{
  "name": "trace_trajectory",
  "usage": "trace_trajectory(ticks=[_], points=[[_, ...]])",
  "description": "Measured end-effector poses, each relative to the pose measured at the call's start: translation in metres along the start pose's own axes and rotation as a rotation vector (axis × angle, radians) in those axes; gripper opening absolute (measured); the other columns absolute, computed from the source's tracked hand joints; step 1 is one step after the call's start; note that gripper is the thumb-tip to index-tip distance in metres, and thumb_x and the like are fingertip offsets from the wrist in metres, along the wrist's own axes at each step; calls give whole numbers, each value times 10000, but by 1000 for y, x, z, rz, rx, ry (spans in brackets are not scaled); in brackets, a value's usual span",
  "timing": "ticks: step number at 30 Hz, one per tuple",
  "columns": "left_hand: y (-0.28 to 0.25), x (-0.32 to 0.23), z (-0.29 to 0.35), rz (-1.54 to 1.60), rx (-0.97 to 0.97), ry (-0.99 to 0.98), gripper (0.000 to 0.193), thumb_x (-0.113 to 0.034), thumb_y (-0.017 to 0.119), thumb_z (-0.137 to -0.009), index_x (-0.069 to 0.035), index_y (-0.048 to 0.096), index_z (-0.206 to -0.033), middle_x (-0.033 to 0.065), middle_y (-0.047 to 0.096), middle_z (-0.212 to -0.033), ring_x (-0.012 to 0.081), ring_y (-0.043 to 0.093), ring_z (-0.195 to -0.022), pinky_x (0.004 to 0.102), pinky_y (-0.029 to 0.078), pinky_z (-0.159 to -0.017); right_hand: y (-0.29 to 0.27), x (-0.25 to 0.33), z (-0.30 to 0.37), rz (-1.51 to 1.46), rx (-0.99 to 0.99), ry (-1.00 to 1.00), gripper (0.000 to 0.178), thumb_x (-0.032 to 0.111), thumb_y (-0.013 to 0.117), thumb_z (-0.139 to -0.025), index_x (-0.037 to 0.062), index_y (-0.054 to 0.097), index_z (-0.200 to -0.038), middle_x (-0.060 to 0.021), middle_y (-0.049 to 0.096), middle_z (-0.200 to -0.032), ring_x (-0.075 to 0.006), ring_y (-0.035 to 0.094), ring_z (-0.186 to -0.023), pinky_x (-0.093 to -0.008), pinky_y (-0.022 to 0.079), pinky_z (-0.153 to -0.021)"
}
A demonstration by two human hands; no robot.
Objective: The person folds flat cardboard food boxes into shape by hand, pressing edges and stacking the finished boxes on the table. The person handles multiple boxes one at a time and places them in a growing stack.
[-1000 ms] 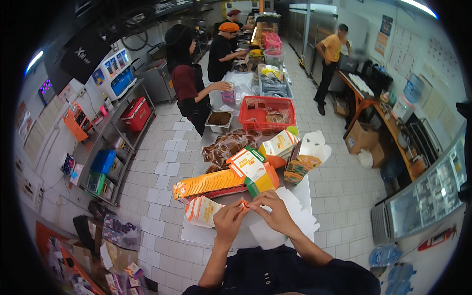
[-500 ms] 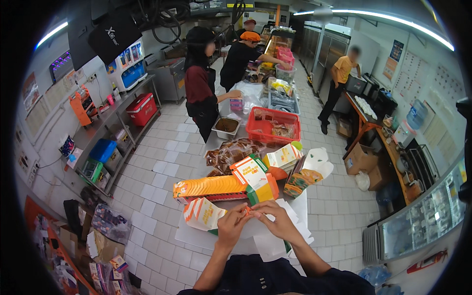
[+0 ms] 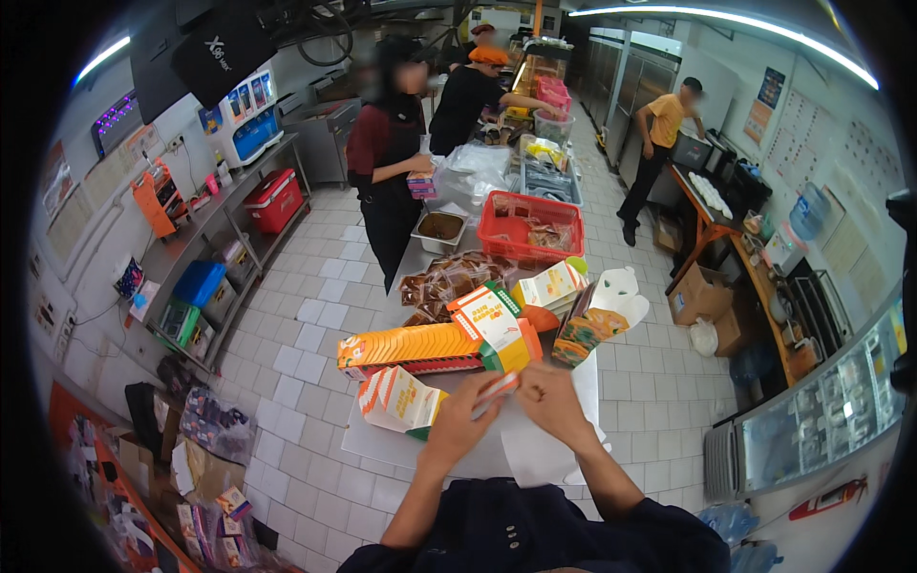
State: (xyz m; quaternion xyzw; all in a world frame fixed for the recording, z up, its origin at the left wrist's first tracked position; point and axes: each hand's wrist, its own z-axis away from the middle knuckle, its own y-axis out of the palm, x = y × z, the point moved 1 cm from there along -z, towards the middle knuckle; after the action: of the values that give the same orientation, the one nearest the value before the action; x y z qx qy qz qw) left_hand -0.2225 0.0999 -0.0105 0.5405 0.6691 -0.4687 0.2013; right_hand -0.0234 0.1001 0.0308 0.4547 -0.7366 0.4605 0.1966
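Note:
My left hand (image 3: 460,415) is closed on a small orange-and-white paperboard carton (image 3: 497,389), seen nearly edge-on. My right hand (image 3: 551,399) is curled closed beside the carton's right end; what its fingers grip is hidden. Left of my hands a white carton (image 3: 401,399) with orange stripes rests on the table (image 3: 377,441). Just beyond runs a long row of nested orange cartons (image 3: 411,351), with a white, green and orange carton (image 3: 492,320) at its right end. White paper (image 3: 543,451) lies below my right hand.
Brown sauce packets (image 3: 444,288) are heaped beyond the cartons, near a red basket (image 3: 530,250) and a metal pan (image 3: 439,232). An open-flapped patterned carton (image 3: 583,336) stands at right. Co-workers stand along the table's left side; another person (image 3: 659,143) is at the right counter.
My hands have drawn slightly apart, and the carton piece now shows more between them. Some white paper at right has shifted. The nearest co-worker has pulled the purple boxes leftward.

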Motion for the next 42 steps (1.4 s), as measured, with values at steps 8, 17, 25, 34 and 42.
trace_trajectory(ticks=[8,17,25,34,42], points=[[-1,9,3,581,-515,-34,68,-2,660,-1027,49,646,-1069,264,747,-1191,298,720,-1147,366,558,-1006,4,16,5,27,10,72,530,124,831,-905,36,619,-1383,-87,716,-1138,-201,674,-1047,-337,522,-933],[22,-36,5,551,-441,183,157,-61,704,-1017,71,681,-1099,325,691,-1313,353,684,-1265,405,550,-1058,44,28,5,-705,-353,-8,209,-35,696,-1000,-38,706,-1209,-118,700,-1244,-155,672,-1115,-298,551,-974],[25,-60,-9,312,-534,157,265,-151,683,-1037,66,704,-1188,258,674,-1358,343,677,-1235,422,527,-1059,59,36,9,-803,-606,104,158,-58,751,-953,-32,753,-1108,-167,776,-1099,-167,737,-977,-288,580,-874],[17,-47,-17,-49,-636,229,173,-17,745,-960,50,753,-1120,287,676,-1365,360,748,-1110,359,608,-921,60,42,10,-254,-377,-104,251,-90,555,-1011,-42,743,-1171,-232,724,-1311,-205,722,-1129,-308,554,-978],[17,-32,-19,438,-687,208,363,-46,859,-862,17,688,-1177,198,662,-1322,297,677,-1177,384,539,-1030,64,32,1,-731,-146,97,280,-135,537,-964,-38,691,-1177,-112,667,-1272,-162,645,-1144,-262,496,-921]])
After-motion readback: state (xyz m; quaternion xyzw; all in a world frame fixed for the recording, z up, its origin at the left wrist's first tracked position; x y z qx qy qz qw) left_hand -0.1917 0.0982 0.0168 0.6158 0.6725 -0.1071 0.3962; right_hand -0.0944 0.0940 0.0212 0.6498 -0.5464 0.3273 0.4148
